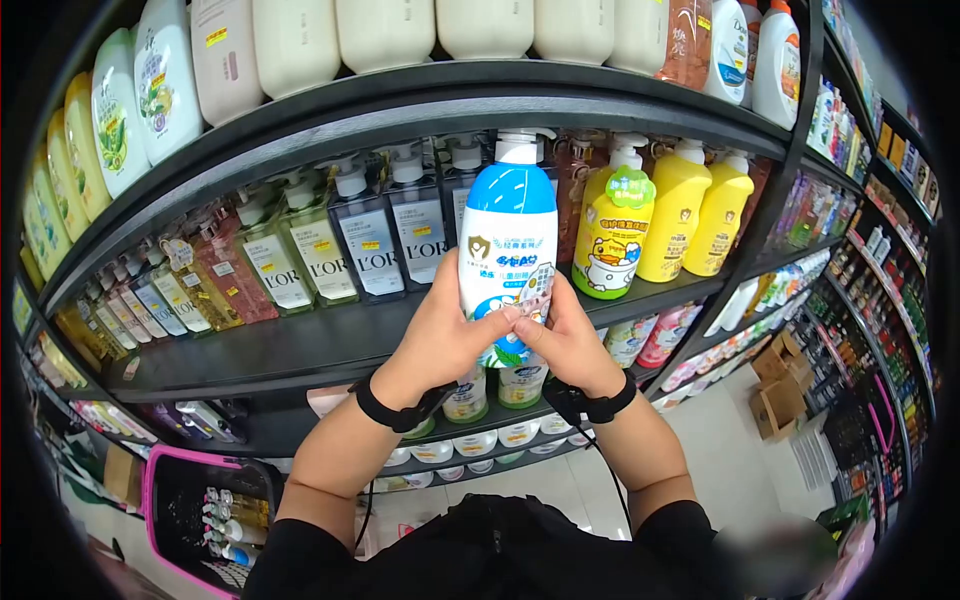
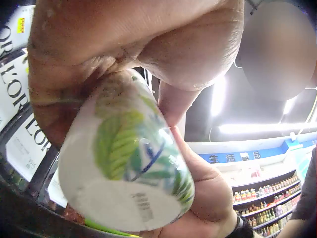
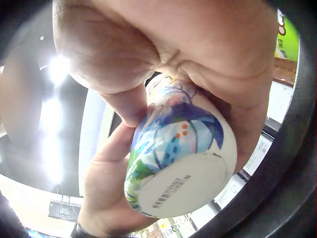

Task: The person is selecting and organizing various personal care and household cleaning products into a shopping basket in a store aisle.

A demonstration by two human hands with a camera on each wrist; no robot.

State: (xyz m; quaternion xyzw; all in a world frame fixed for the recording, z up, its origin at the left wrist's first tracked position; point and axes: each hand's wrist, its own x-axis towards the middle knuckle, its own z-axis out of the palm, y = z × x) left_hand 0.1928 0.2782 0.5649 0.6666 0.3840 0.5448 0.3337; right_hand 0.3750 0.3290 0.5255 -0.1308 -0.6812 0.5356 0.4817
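Observation:
Both hands grip a white pump bottle (image 1: 508,240) with a blue shoulder and a white pump head, held upright in front of the shelf. My left hand (image 1: 437,325) wraps its left side, and my right hand (image 1: 570,335) wraps its right side. The two thumbs meet across the lower front label. In the left wrist view the bottle's base (image 2: 131,203) shows, with green leaf print above it. The right wrist view shows blue and green print on the bottle (image 3: 181,134) and a small stamped code underneath. The fingers behind the bottle are hidden in the head view.
Square-shouldered pump bottles (image 1: 365,240) line the shelf at left. Yellow pump bottles (image 1: 680,215) and one with a green cap tag (image 1: 613,230) stand at right. Large cream bottles (image 1: 385,30) fill the shelf above. A black basket with pink rim (image 1: 152,520) holds several bottles, lower left.

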